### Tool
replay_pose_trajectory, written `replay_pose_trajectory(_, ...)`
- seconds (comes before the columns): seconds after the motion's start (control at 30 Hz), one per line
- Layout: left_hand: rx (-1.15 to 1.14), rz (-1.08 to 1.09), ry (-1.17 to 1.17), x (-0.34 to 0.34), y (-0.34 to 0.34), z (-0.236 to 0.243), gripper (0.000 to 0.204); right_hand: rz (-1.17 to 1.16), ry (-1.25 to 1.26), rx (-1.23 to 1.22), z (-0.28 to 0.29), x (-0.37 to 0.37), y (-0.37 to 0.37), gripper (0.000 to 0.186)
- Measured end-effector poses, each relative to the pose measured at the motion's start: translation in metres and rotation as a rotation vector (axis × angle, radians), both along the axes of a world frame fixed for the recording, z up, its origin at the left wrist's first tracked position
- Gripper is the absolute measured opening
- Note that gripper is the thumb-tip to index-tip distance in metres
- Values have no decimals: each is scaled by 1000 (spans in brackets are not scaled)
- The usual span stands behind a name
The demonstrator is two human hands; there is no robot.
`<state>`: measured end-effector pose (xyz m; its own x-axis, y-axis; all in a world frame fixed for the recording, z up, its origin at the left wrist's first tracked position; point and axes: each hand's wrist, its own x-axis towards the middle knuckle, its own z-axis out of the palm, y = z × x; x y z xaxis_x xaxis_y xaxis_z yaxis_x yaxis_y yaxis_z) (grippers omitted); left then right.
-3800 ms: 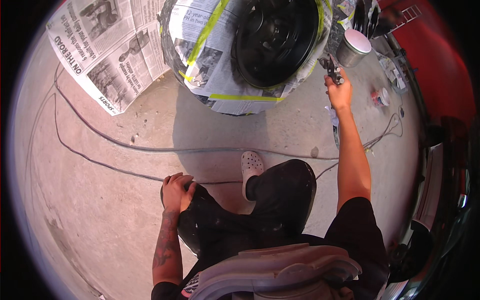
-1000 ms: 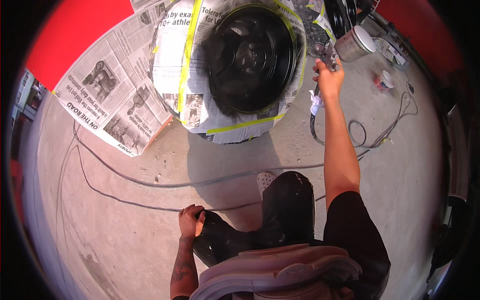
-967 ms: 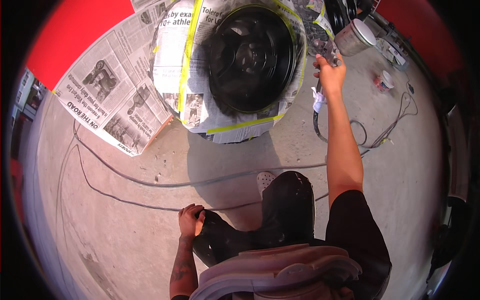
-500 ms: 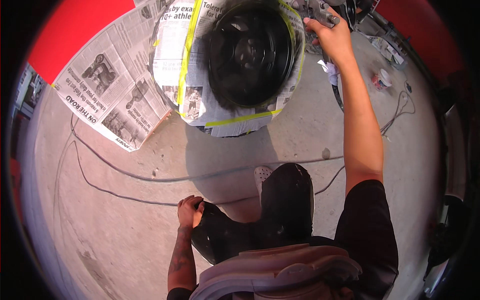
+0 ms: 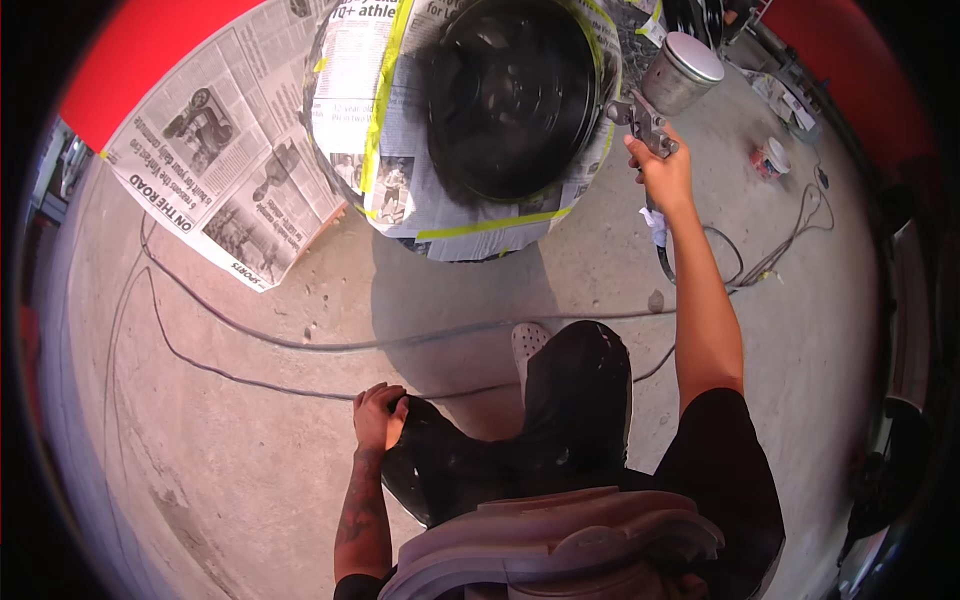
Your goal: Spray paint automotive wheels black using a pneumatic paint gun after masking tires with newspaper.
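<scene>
A glossy black round wheel face (image 5: 515,100), ringed by printed newspaper (image 5: 425,200) and strips of yellow tape (image 5: 490,226), was at the far middle of the grey concrete floor (image 5: 290,440); what bore it could not be seen. At the floor's far left corner, a broad newspaper sheet (image 5: 235,130) hung over the lower part of a bright red panel (image 5: 150,65). Two long dark hoses or cables (image 5: 420,342) crossed the floor from left to right, between the person and the wheel face, and a tangle of thin cords (image 5: 805,222) lay near the right edge. At the far right corner, another glossy black part (image 5: 692,20) showed behind the gun's cup. A pale perforated clog (image 5: 528,342) showed beyond the knee of the black trousers (image 5: 578,400), and a curved brownish plastic piece (image 5: 560,535) blocked the view of the lap.

The silver metal cup (image 5: 683,75) bore a pale round top that hid its contents. A small red-and-white tub (image 5: 770,158) stood by the right edge, its inside too small to make out.

The right hand (image 5: 664,175) was clamped around the handle of the grey metal spray gun (image 5: 645,128), just right of the wheel face, nozzle toward it. The left hand (image 5: 378,415) lay on the left knee, fingers loosely together.
</scene>
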<state>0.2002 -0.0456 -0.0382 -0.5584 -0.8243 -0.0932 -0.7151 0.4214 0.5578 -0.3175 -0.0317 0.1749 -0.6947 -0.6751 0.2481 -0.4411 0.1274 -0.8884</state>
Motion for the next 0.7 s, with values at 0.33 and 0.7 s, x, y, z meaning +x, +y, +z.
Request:
replay_pose_trajectory(0.33,2,19,-22,-5,0,5,20,61,-234,168,-24,31,41,26)
replay_pose_trajectory(0.7,-11,5,-5,-7,-3,6,20,-127,427,201,-34,-42,22,21)
